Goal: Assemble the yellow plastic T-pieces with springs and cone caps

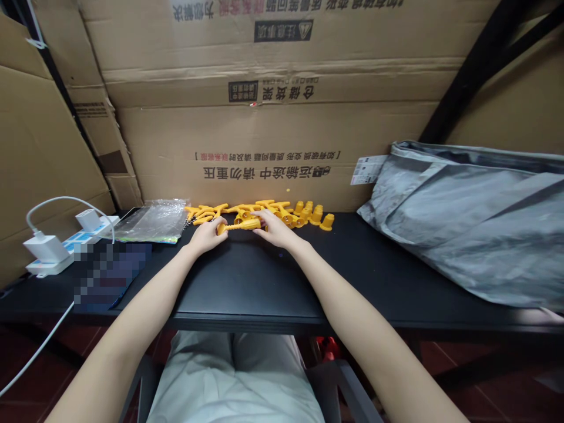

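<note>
Between my two hands lies a yellow plastic handle-like piece (240,225), level and just above the black table top. My left hand (208,236) is closed round its wide left end. The fingers of my right hand (275,228) pinch its thicker right end. Just behind my hands lies a row of yellow branched pieces (211,210), with several hollow yellow parts among them. To the right of my right hand stand several yellow flanged caps (316,215). My palms and some fingertips are hidden.
A clear plastic bag (152,222) lies at the left, near a white power strip (66,247) with chargers and a cable. A dark blue packet (127,273) is in front of it. A large grey bag (467,223) fills the right side. Cardboard (273,129) walls the back.
</note>
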Tool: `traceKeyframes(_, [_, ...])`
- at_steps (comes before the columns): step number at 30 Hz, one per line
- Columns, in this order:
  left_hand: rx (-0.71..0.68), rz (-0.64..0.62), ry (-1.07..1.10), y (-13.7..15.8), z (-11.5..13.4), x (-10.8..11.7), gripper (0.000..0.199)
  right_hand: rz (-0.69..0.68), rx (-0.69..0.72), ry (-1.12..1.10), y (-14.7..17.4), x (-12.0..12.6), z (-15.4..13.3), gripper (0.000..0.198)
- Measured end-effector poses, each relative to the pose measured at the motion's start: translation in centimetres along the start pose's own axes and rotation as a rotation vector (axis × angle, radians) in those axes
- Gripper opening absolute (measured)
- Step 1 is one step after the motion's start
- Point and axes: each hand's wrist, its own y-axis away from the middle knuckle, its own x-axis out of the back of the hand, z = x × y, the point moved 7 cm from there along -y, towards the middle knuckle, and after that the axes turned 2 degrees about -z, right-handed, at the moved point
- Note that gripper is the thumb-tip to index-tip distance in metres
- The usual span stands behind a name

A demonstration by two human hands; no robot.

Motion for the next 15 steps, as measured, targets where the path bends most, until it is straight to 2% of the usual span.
traceKeyframes(4, [-0.004,0.003,-0.007,0.0,0.0,0.1,0.024,-0.027,-0.12,-0.277,0.0,0.3,1.4,0.039])
traceKeyframes(7, [-0.022,0.008,-0.001,0.0,0.2,0.3,0.022,-0.034,-0.21,-0.404,0.1,0.2,2.0,0.032])
traceKeyframes(15, [-0.02,0.018,-0.015,0.0,0.5,0.8,0.022,-0.027,-0.384,-0.501,0.3,-0.6,2.2,0.033])
